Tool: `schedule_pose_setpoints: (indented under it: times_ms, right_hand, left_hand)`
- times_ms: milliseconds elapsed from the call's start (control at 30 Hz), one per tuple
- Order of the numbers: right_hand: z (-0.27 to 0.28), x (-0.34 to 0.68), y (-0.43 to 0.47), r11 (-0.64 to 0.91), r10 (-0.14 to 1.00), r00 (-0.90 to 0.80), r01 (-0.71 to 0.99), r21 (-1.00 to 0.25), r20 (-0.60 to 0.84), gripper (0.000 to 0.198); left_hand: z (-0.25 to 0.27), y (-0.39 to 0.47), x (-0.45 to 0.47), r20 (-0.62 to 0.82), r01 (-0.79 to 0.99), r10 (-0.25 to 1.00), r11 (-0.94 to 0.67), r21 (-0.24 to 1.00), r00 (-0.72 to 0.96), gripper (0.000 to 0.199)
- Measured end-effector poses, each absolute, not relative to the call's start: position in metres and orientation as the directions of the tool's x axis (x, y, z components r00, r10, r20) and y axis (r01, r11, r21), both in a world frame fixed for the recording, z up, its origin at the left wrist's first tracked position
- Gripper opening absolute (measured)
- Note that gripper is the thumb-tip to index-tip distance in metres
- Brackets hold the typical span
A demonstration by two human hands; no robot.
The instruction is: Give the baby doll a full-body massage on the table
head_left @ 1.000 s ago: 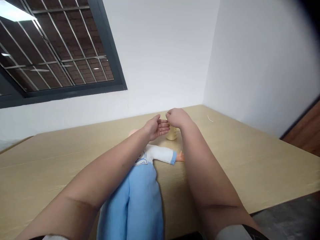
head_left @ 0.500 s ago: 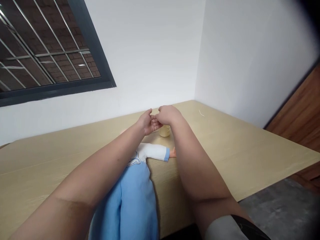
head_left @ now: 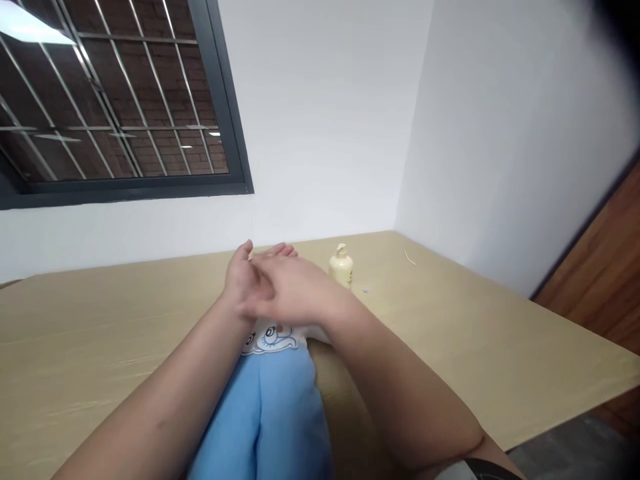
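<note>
My left hand [head_left: 239,273] is held palm up, thumb raised and fingers stretched out. Across its palm lies my right hand [head_left: 295,287], back upward and slightly blurred. The two hands touch, and I see no object between them. Below them a doll lies on the table in blue trousers [head_left: 287,400] and a white top with a cartoon face [head_left: 273,337]; my hands and forearms hide its upper part. Just beyond my right wrist stands a cream pump bottle [head_left: 341,267], upright, its lower edge partly covered by my arm.
The wood-toned table [head_left: 475,347] runs back to white walls meeting in a corner. A thin white strip [head_left: 410,257] and a small pale scrap [head_left: 365,290] lie on it. A barred window [head_left: 125,100] is at upper left, brown wood panelling [head_left: 600,287] at right.
My hands have moved left and away from the pump bottle, leaving it in plain sight. The right hand now lies over the left palm. The view has shifted.
</note>
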State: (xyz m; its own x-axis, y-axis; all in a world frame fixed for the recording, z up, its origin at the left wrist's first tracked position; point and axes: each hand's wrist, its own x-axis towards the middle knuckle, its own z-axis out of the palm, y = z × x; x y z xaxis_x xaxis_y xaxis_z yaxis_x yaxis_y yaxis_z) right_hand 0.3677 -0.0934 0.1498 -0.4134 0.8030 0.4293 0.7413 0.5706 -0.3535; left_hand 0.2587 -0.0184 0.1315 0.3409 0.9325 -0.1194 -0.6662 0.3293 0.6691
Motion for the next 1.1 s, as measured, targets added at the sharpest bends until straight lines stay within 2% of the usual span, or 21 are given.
schedule_pose_setpoints:
  times_ms: [67, 133, 333, 567, 700, 833, 1100]
  right_hand:
    - [0.143, 0.346, -0.102, 0.628, 0.754, -0.478, 0.727, -0.279, 0.452, 0.082]
    - [0.136, 0.333, -0.107, 0.635, 0.743, -0.504, 0.739, -0.226, 0.440, 0.093]
    - [0.135, 0.322, -0.124, 0.599, 0.773, -0.506, 0.781, -0.178, 0.382, 0.086]
    - [0.132, 0.313, -0.130, 0.564, 0.799, -0.470, 0.801, -0.200, 0.376, 0.098]
    - [0.127, 0.319, -0.113, 0.554, 0.794, -0.462, 0.818, -0.155, 0.395, 0.091]
    - [0.129, 0.323, -0.102, 0.544, 0.801, -0.473, 0.831, -0.116, 0.368, 0.076]
    - [0.136, 0.317, -0.122, 0.534, 0.826, -0.477, 0.832, -0.147, 0.301, 0.072]
  left_hand:
    - [0.132, -0.031, 0.244, -0.043, -0.730, 0.947, 0.273, 0.626, 0.317, 0.061]
    - [0.131, -0.036, 0.231, -0.006, -0.771, 0.964, 0.216, 0.599, 0.265, 0.061]
    - [0.126, -0.025, 0.213, -0.001, -0.864, 0.983, 0.161, 0.477, 0.183, 0.053]
    - [0.125, -0.043, 0.222, 0.054, -0.899, 0.937, 0.313, 0.305, 0.345, 0.050]
    - [0.127, -0.050, 0.229, -0.022, -0.870, 0.921, 0.375, 0.321, 0.389, 0.046]
    - [0.128, -0.041, 0.223, -0.080, -0.869, 0.940, 0.338, 0.360, 0.332, 0.047]
    - [0.128, -0.022, 0.203, -0.027, -0.894, 0.972, 0.227, 0.386, 0.235, 0.047]
